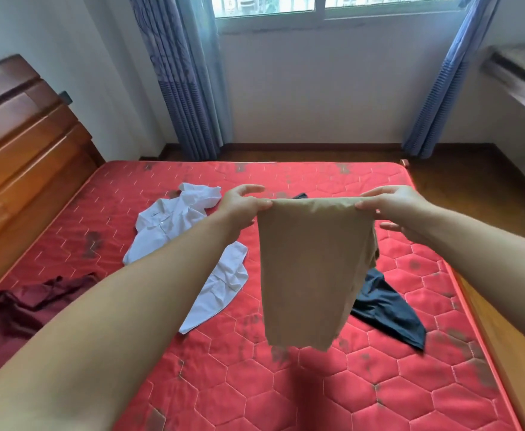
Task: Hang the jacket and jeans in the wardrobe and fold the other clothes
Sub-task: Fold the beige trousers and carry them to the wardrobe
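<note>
Trousers point(312, 269) hang below the fingers point(262, 206); both hands pinch the top fold, keeping the cloth flat for folding.

Tan trousers point(314, 269), plain. White shirt point(189, 244), plain, toward the mattress's left half. Navy garment point(388, 312), plain, near the right edge. Maroon garment point(21, 309) at the left edge. Red mattress point(286, 384), quilted in pale hexagon stitching, blotched with dark grey stains. Orange-brown wooden headboard point(21, 144). Blue curtains point(186, 88), banded darker lower down. White walls point(317, 88).
</note>
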